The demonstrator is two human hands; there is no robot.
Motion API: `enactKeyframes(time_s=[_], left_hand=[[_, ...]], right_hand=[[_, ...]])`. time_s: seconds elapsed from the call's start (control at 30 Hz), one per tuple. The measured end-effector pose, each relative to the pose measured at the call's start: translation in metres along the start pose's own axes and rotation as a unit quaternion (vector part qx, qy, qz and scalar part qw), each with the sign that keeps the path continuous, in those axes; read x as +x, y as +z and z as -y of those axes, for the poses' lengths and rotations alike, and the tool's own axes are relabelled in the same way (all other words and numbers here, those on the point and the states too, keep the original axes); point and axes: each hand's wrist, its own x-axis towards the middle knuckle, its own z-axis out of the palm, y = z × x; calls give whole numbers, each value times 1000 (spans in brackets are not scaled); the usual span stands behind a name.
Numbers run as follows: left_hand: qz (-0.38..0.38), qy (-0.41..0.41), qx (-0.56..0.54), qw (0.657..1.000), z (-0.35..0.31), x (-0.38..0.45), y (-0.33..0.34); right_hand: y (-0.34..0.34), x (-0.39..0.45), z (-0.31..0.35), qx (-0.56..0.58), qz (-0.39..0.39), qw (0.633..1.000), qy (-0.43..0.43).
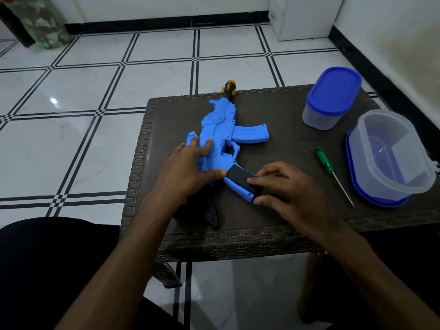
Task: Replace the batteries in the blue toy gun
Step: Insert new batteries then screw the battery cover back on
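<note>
The blue toy gun (223, 129) lies flat on a dark woven table (273, 129), its black-and-yellow muzzle pointing away from me. My left hand (188, 165) rests on its body with fingers spread and the thumb at the top of the grip. My right hand (283, 186) pinches the black cover (240, 178) on the gun's grip between thumb and fingertips. The black stock near me is partly hidden under my left forearm. No batteries are visible.
A green-handled screwdriver (323, 160) lies right of the gun. Behind it stands a closed blue-lidded container (331, 98). A clear tub (390, 153) sits upside down on its blue lid at the table's right edge. Tiled floor surrounds the table.
</note>
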Motion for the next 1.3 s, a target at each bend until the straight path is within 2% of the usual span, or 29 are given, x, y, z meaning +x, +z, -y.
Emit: enactKeyframes(time_s=[0.17, 0.5, 1.0, 1.3], left_hand=[[-1, 2, 1, 1000, 1, 1, 1], [-2, 0, -13, 1000, 2, 2, 1], [11, 5, -3, 1000, -2, -2, -3], [18, 3, 7, 1000, -2, -1, -4]], right_hand=[[3, 4, 10, -2, -64, 998, 26], [5, -4, 23, -16, -107, 991, 84], [11, -6, 18, -14, -102, 993, 65], [19, -3, 9, -15, -115, 993, 15]])
